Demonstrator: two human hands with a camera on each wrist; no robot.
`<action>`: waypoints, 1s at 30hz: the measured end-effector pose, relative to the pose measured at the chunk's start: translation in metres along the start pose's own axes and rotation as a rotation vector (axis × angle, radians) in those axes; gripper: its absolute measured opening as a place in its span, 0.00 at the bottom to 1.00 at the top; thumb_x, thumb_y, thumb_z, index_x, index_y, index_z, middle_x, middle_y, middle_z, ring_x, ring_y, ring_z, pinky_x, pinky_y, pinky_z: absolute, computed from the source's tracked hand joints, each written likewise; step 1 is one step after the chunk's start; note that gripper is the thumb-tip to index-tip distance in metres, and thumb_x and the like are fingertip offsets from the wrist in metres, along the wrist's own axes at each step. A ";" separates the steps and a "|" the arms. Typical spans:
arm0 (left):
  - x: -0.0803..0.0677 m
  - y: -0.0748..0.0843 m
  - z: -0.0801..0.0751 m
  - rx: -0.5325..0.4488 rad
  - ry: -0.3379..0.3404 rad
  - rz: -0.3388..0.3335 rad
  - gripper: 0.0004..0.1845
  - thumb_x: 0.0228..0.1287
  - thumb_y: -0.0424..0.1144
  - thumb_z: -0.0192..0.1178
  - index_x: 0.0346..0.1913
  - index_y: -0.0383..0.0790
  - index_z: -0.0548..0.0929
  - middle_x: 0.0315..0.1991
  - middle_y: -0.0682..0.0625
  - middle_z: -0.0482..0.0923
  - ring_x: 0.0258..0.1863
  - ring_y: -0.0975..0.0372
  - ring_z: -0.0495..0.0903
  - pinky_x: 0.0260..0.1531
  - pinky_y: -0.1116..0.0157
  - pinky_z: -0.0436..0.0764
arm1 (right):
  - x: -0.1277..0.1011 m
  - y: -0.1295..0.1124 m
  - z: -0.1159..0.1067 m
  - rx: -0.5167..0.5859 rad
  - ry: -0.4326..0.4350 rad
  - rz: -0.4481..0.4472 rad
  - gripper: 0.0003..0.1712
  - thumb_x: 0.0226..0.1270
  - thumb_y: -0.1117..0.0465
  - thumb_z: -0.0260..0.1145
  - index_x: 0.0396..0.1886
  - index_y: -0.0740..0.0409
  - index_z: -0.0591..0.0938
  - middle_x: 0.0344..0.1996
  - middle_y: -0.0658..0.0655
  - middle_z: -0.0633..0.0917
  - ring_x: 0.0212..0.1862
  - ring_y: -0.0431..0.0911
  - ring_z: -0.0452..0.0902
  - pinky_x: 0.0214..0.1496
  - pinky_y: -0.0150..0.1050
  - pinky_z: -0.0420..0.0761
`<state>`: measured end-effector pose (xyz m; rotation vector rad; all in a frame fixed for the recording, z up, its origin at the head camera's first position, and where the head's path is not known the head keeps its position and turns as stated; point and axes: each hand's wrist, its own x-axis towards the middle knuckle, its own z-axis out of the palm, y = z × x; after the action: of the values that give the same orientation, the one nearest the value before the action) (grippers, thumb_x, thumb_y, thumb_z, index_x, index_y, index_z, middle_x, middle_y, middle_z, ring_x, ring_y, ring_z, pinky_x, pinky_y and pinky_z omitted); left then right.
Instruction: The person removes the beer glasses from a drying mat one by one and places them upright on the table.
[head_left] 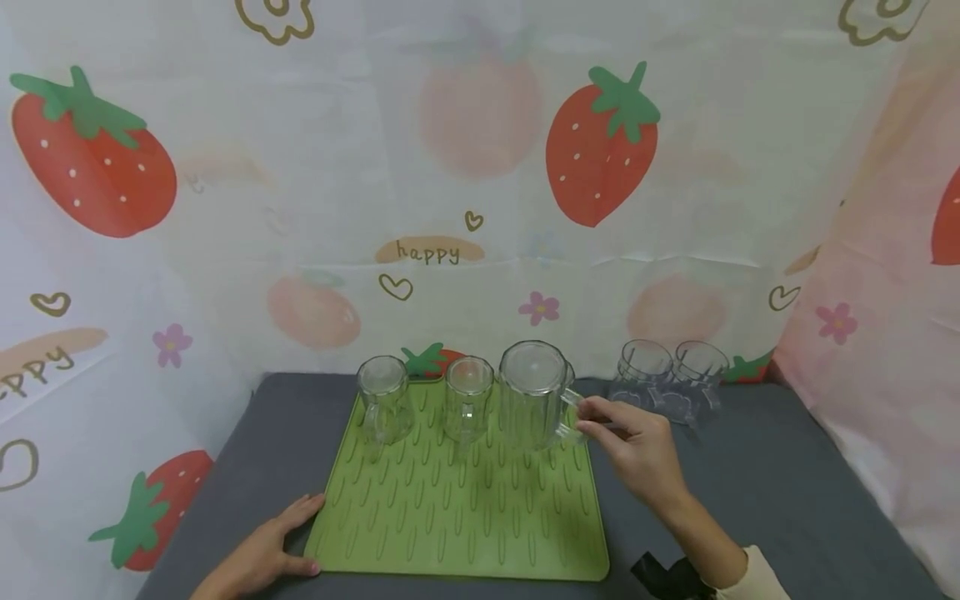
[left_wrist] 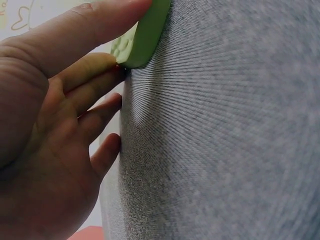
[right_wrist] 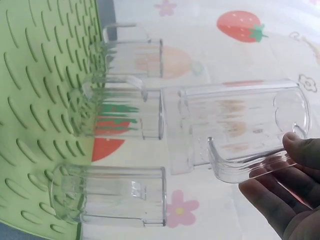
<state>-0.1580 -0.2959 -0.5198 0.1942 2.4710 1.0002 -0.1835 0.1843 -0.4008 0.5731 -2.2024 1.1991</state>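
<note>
My right hand (head_left: 637, 446) pinches the handle (right_wrist: 225, 172) of a clear faceted glass mug (head_left: 532, 404), thumb on one side and fingers on the other. That mug is held up over the far right of a green ridged mat (head_left: 450, 525). Along the mat's far side stand a left mug (head_left: 385, 408) and a middle mug (head_left: 468, 404). A third standing mug, mostly hidden behind the held one in the head view, shows in the right wrist view. My left hand (head_left: 262, 546) lies at the mat's near left corner, thumb and fingertips touching its edge, fingers extended.
Two more clear mugs (head_left: 643, 375) stand close together at the back right, on the dark grey tablecloth (head_left: 787, 492). A strawberry-print curtain (head_left: 465, 192) closes off the back and both sides. A black strap-like object (head_left: 671, 575) sits by my right wrist.
</note>
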 end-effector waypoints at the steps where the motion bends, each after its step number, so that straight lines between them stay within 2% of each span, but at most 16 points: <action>1: 0.000 -0.001 0.001 -0.005 -0.001 -0.002 0.53 0.49 0.49 0.74 0.74 0.31 0.58 0.73 0.23 0.47 0.70 0.27 0.47 0.57 0.32 0.64 | 0.000 0.000 -0.001 0.004 0.000 -0.012 0.17 0.50 0.77 0.72 0.42 0.65 0.88 0.34 0.57 0.90 0.36 0.39 0.86 0.38 0.24 0.83; 3: -0.001 -0.002 0.001 -0.014 -0.005 0.000 0.53 0.49 0.49 0.74 0.74 0.31 0.57 0.73 0.23 0.48 0.70 0.27 0.47 0.57 0.32 0.63 | 0.001 -0.002 -0.003 0.001 0.000 -0.041 0.17 0.49 0.77 0.73 0.42 0.65 0.87 0.33 0.58 0.89 0.36 0.37 0.85 0.38 0.23 0.82; 6: -0.001 -0.002 0.002 -0.029 -0.008 -0.003 0.54 0.49 0.49 0.74 0.74 0.32 0.57 0.73 0.24 0.48 0.71 0.28 0.46 0.58 0.32 0.62 | 0.002 -0.005 -0.006 -0.005 -0.008 -0.093 0.17 0.48 0.77 0.73 0.41 0.66 0.87 0.33 0.58 0.89 0.34 0.40 0.86 0.38 0.22 0.82; 10: 0.000 -0.002 0.002 -0.036 -0.007 -0.009 0.54 0.48 0.49 0.74 0.74 0.32 0.57 0.73 0.25 0.47 0.71 0.28 0.45 0.58 0.32 0.62 | 0.005 -0.009 -0.009 -0.060 -0.003 -0.210 0.19 0.45 0.78 0.74 0.40 0.64 0.87 0.32 0.57 0.89 0.32 0.45 0.86 0.39 0.20 0.81; 18: 0.000 0.001 0.005 -0.047 -0.001 -0.027 0.54 0.49 0.49 0.74 0.74 0.32 0.57 0.73 0.24 0.46 0.71 0.28 0.46 0.58 0.32 0.63 | 0.011 -0.012 -0.016 -0.176 0.036 -0.424 0.23 0.36 0.76 0.77 0.39 0.63 0.88 0.31 0.56 0.89 0.30 0.45 0.85 0.34 0.23 0.81; 19: 0.000 0.001 0.005 -0.047 -0.002 -0.028 0.54 0.49 0.49 0.74 0.74 0.32 0.57 0.73 0.24 0.46 0.71 0.28 0.46 0.58 0.32 0.63 | 0.012 -0.012 -0.017 -0.196 0.036 -0.449 0.21 0.38 0.75 0.77 0.39 0.63 0.88 0.32 0.57 0.89 0.30 0.45 0.84 0.33 0.23 0.80; 22: 0.000 0.000 0.005 -0.046 -0.004 -0.024 0.54 0.49 0.49 0.74 0.74 0.32 0.57 0.73 0.23 0.46 0.70 0.28 0.46 0.58 0.32 0.63 | 0.015 -0.011 -0.020 -0.240 0.033 -0.523 0.11 0.56 0.64 0.72 0.38 0.65 0.88 0.31 0.58 0.88 0.29 0.45 0.83 0.30 0.25 0.79; 25: 0.001 -0.001 0.003 -0.046 -0.007 -0.017 0.54 0.49 0.48 0.74 0.74 0.31 0.57 0.73 0.23 0.46 0.70 0.28 0.46 0.57 0.33 0.64 | 0.017 -0.012 -0.021 -0.279 0.022 -0.582 0.20 0.71 0.53 0.59 0.37 0.65 0.88 0.30 0.57 0.88 0.29 0.45 0.83 0.29 0.28 0.80; 27: 0.001 -0.002 0.002 -0.044 -0.004 -0.015 0.54 0.49 0.48 0.74 0.74 0.31 0.57 0.73 0.23 0.45 0.70 0.28 0.46 0.57 0.33 0.64 | 0.018 -0.012 -0.022 -0.296 0.017 -0.615 0.25 0.75 0.50 0.55 0.36 0.65 0.89 0.29 0.57 0.88 0.30 0.46 0.84 0.30 0.31 0.81; 30: 0.001 -0.002 0.002 -0.039 -0.001 -0.015 0.54 0.49 0.49 0.74 0.74 0.31 0.57 0.73 0.23 0.46 0.71 0.28 0.46 0.58 0.33 0.63 | 0.019 -0.013 -0.023 -0.314 -0.001 -0.647 0.25 0.76 0.51 0.54 0.35 0.65 0.89 0.28 0.57 0.88 0.32 0.47 0.84 0.31 0.35 0.83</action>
<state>-0.1577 -0.2956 -0.5227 0.1628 2.4460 1.0410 -0.1833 0.1955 -0.3703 1.0382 -1.9157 0.5058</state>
